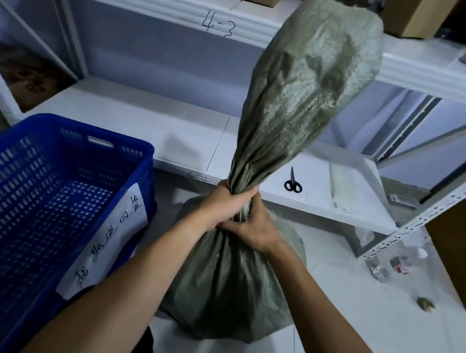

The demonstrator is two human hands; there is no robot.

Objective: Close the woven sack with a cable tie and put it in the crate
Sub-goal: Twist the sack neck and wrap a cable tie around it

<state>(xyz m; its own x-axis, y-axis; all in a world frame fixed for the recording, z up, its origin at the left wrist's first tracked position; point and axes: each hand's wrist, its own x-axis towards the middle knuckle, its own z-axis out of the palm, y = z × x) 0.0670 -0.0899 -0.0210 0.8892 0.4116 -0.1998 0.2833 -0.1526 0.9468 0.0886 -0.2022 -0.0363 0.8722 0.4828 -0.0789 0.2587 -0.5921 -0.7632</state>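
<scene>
Now: sack neck gathered in both hands, no tie seen

Left hand [226, 205] is wrapped tight round the twisted neck of the woven sack [227, 284]. Right hand [255, 229] grips the same neck just below, touching the left. Both fists are fully closed on the cloth.

Judged reason: squeezing the neck into a narrow rope so a cable tie can go round it, and keeping the slack top upright and out of the way.

The loose top stands up in front of the shelving. The filled body sits on the floor [356, 315], just beside the right-hand wall of the blue crate [12, 188], not in it.

No tie shows on the neck, but the hands cover that stretch, so cannot be sure.

Scissors [293, 182] lie near the front edge of the lower shelf [171, 137]. A pale strip bundle [340, 189] toward its right edge may be the ties; too blurred to tell. The crate's near end is cut off by the frame.
</scene>
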